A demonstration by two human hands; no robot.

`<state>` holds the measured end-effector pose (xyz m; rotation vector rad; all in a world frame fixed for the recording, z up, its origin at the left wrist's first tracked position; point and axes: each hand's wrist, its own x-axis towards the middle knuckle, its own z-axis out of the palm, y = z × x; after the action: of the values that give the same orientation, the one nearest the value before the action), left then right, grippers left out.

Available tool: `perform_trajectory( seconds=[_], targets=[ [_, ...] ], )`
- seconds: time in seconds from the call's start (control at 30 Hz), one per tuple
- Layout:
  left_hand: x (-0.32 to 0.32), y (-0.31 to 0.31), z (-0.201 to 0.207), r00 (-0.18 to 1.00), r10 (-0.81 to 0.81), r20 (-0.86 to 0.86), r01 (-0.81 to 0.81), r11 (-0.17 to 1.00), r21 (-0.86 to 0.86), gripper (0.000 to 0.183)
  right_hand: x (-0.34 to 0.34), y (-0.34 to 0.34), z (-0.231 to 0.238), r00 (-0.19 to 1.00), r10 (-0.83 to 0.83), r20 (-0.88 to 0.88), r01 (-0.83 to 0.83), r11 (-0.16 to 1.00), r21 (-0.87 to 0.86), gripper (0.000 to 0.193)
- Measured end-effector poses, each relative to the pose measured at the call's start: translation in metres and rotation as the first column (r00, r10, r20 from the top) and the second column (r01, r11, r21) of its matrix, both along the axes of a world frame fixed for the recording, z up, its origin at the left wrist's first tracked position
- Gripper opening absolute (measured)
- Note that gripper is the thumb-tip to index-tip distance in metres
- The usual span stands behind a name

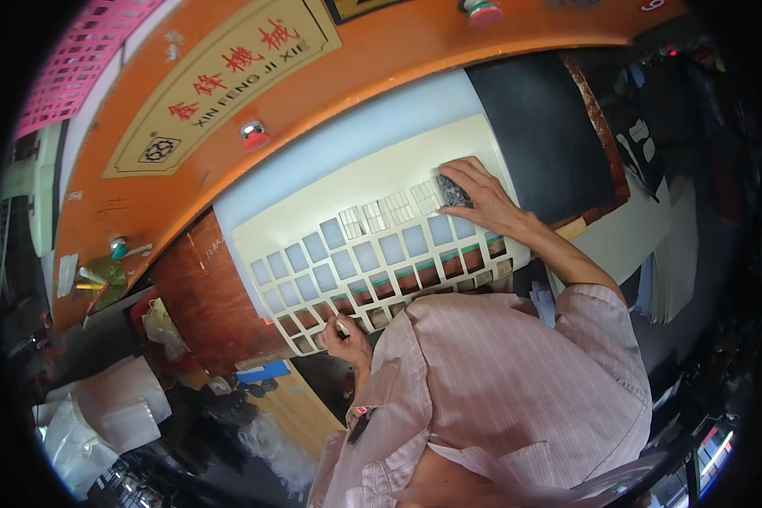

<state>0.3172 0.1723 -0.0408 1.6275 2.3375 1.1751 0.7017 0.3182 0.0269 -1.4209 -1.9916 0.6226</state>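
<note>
While you're leaning over the cream die-cut sheet (372, 190) on the orange press (381, 59), your right hand (481, 196) is closing on a dark block (453, 191) at the far edge, and your left hand (347, 339) is pinching a small tool (342, 326) at the near edge. Pressing unevenly could tear those thin grid strips, I reckon.

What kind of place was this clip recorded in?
Probably a small factory or die-cutting workshop: an orange machine with red push buttons, and a cream sheet punched with square windows on its bed, under the person's hands.
</note>
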Motion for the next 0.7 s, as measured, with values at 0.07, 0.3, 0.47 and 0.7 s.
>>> perform_trajectory(
  seconds=[0.07,0.3,0.47,0.7],
  targets=[
    [0.0,0.002,-0.004,0.999,-0.005,-0.036,0.007,0.999,0.045,0.012,0.0,-0.003,0.005,1.0,-0.013,0.005,0.013,1.0,0.027,0.072],
    [0.0,0.019,-0.014,0.993,-0.014,-0.117,0.049,0.951,0.305,0.016,0.002,-0.026,0.036,0.963,-0.196,-0.184,0.241,0.933,0.268,0.051],
    [0.001,0.026,-0.012,0.997,-0.034,-0.069,0.054,0.947,0.318,0.018,0.017,-0.052,0.082,0.758,-0.343,-0.555,0.549,0.795,0.258,0.019],
    [-0.005,0.038,-0.014,0.996,-0.071,-0.049,0.083,0.945,0.317,0.025,0.014,-0.094,0.134,0.792,-0.223,-0.569,0.592,0.512,0.623,0.015]
  ],
)
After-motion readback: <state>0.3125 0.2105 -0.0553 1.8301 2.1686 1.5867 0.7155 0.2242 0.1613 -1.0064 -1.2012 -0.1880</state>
